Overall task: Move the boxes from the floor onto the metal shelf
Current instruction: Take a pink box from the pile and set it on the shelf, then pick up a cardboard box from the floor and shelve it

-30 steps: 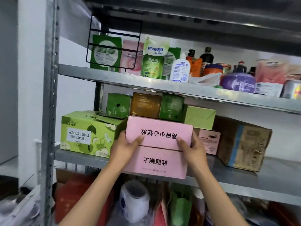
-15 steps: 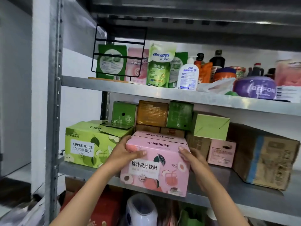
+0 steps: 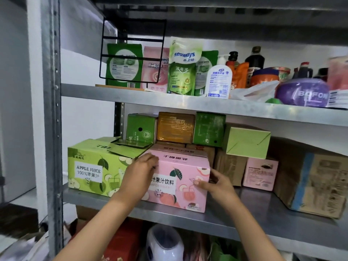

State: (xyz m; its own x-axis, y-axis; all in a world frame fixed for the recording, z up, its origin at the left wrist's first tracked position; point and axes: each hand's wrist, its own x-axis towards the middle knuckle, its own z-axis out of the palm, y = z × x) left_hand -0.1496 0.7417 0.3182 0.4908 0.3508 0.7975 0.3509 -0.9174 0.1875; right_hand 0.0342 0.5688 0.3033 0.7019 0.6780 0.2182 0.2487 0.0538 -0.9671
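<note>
A pink peach-juice box [image 3: 180, 178] stands upright on the middle board of the metal shelf [image 3: 254, 210], close beside a green apple-juice box [image 3: 94, 166] on its left. My left hand [image 3: 141, 170] holds the pink box at its upper left corner, fingers curled over the top edge. My right hand [image 3: 214, 182] grips the box's right side, thumb on the front face and fingers behind the corner. The box's lower front edge sits near the shelf's front lip.
Behind the pink box are stacked small green and brown cartons [image 3: 177, 127]. To the right stand a small pink carton [image 3: 260, 174] and a large brown cardboard box [image 3: 316, 185]. Bottles and pouches [image 3: 185, 68] fill the upper shelf. A steel upright [image 3: 53, 129] rises at left.
The pink box was turned from lying tilted with its top toward me to standing upright, then set down on the shelf beside the green box. Both hands stayed on it.
</note>
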